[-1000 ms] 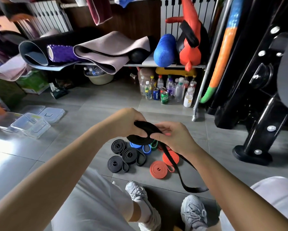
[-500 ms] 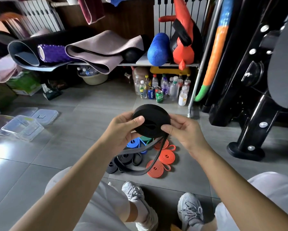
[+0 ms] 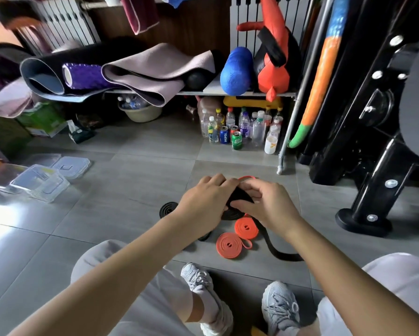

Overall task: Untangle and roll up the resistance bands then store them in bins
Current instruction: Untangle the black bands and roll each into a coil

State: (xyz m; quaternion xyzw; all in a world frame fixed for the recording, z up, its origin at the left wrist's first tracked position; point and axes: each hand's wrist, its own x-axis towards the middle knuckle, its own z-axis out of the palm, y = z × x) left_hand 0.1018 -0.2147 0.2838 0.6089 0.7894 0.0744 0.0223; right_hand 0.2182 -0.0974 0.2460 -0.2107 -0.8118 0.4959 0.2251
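- Both hands are close together in the middle of the frame, low over the grey floor. The left hand is curled over the top of the black band and the right hand pinches it from the other side, so both are clamped on the same half-wound roll.
- The loose tail of that band comes out under the right hand and curves across the floor toward the lower right.
- Just below the hands there's a finished orange roll lying flat, and a second orange roll right beside it, looks like they're touching.
- A small black roll lies flat on the floor just left of the left wrist.
- The clear bins are over at the left edge, well apart from the bands, with lids lying next to them. Can't really tell what's inside.
- Upper centre has a low shelf with a purple roller and a blue roller on it, and a bunch of bottles and cans on the floor underneath.
- Two grey sneakers sit at the bottom of the frame.
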